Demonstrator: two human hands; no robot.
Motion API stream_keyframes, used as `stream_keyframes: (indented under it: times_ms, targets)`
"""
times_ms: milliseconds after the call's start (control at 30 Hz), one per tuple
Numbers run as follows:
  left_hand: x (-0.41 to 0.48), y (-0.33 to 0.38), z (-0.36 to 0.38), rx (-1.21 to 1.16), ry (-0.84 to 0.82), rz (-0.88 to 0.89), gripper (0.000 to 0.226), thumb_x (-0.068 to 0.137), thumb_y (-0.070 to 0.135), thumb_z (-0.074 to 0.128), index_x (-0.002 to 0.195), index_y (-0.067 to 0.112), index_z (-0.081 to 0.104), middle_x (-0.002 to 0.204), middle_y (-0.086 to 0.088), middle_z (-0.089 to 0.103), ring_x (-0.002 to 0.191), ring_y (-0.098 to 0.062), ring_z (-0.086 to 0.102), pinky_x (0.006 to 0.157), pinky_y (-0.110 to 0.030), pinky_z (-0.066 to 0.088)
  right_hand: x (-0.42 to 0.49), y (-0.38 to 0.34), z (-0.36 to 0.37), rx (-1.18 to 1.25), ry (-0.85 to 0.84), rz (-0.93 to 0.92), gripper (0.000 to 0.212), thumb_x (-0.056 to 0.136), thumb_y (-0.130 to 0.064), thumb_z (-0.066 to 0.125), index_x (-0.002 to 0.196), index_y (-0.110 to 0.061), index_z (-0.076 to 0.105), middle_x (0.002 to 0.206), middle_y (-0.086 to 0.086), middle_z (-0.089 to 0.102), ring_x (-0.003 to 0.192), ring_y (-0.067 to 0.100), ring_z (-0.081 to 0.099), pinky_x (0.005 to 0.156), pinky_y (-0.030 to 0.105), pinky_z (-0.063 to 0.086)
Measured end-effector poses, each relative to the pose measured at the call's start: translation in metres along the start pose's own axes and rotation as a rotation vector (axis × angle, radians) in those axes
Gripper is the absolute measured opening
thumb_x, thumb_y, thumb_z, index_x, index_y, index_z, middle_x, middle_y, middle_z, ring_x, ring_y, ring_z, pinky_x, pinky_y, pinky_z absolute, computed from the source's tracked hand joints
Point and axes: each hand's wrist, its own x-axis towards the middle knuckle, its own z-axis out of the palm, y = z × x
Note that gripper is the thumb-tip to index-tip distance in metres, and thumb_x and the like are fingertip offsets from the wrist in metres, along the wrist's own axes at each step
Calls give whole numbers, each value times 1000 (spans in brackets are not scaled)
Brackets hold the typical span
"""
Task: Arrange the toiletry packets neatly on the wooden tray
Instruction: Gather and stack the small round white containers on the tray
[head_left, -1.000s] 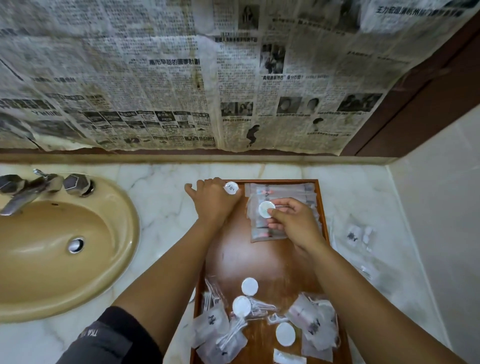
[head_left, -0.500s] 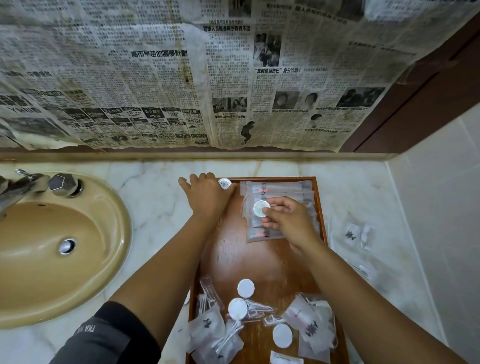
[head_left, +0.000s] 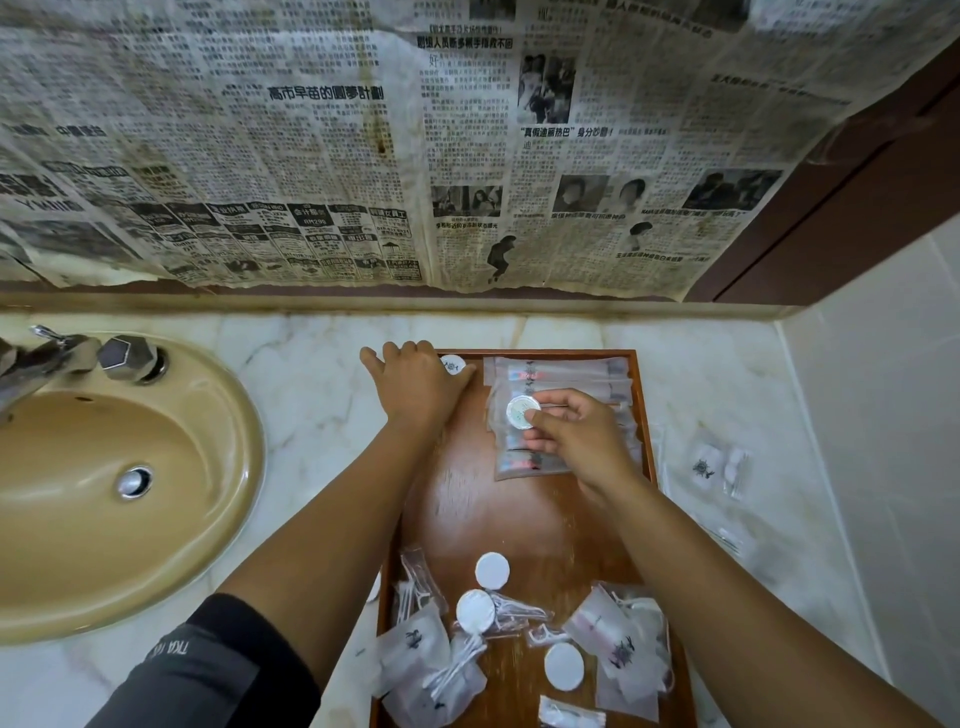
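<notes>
A wooden tray (head_left: 524, 519) lies on the marble counter. At its far right end several long clear packets (head_left: 558, 371) lie stacked flat. My right hand (head_left: 574, 441) hovers over that stack and pinches a small round white packet (head_left: 521, 411). My left hand (head_left: 415, 382) rests on the tray's far left corner, fingers flat, beside another round white packet (head_left: 453, 365). At the near end a loose heap of clear pouches (head_left: 623, 649), floss picks (head_left: 452, 670) and white discs (head_left: 492, 570) lies scattered.
A beige sink (head_left: 104, 493) with a metal tap (head_left: 47, 358) is at the left. Clear packets (head_left: 719, 467) lie on the counter right of the tray. Newspaper covers the wall behind; a tiled wall closes the right side.
Both hands stay in nearly the same place. My right hand has turned the round packet slightly between its fingers. The view has shifted a little.
</notes>
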Motion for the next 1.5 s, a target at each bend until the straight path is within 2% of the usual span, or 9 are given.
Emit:
stream_keyframes:
  times_ms: [367,500,633,800,933,1100,1167,1367,1500]
  targets:
    - [-7,-9,-5,-80,16,-54,77,80,85,48,91,12,70,90,-6,70,94,-32,60,100,-53,28,9,2,7,35,3,5,16,91,-6,73,106,-13,71,94,15,75,78,26,74,79,40,64]
    - [-24,-37,-13,-393,66,-134,42,97,55,47,109,20,68,103,-2,70,99,-28,60,92,-44,31,20,-6,25,51,-11,17,14,92,-3,71,106,-8,70,93,15,75,75,25,74,74,36,64]
    - [-50,-70,-3,-411,-51,-166,39,99,35,50,131,19,64,118,-4,70,111,-29,62,99,-47,38,35,-18,51,0,-74,36,11,93,-4,69,104,-7,69,93,17,74,79,28,75,78,39,64]
    - [-68,-77,-4,-506,-129,-150,32,98,32,52,120,29,74,112,1,74,107,-25,66,94,-41,38,55,-33,83,-211,-157,-2,18,94,-4,68,112,-3,70,97,17,74,79,25,72,70,31,63]
    - [-74,-77,-4,-611,-164,-172,34,95,24,52,119,33,74,109,4,74,101,-23,67,92,-43,48,80,-42,101,-488,-183,-158,13,89,-9,74,101,-12,76,88,9,76,75,22,75,75,38,64]
    - [-72,-75,-2,-736,-163,-143,32,94,13,52,107,25,79,84,2,74,66,-9,60,56,-19,42,105,-50,124,-759,-187,-289,6,83,-19,81,88,-21,79,85,-3,74,81,14,71,70,28,58]
    - [-71,-75,0,-746,-160,-137,33,94,12,51,107,23,79,81,1,74,61,-5,57,53,-14,39,112,-48,131,-841,-196,-313,5,82,-23,82,87,-22,80,87,-5,75,85,12,69,75,29,56]
    - [-72,-75,5,-713,-158,-143,35,98,12,50,123,19,74,102,-3,75,82,-17,68,66,-16,48,120,-41,137,-1070,-163,-395,8,88,-23,73,89,-23,81,99,-5,74,96,16,65,78,31,54]
    - [-73,-75,1,-709,-166,-128,34,99,12,49,122,17,74,101,-5,73,85,-20,67,68,-20,49,113,-41,134,-1033,-165,-450,13,88,-17,68,91,-23,79,100,-1,72,94,19,66,80,35,56]
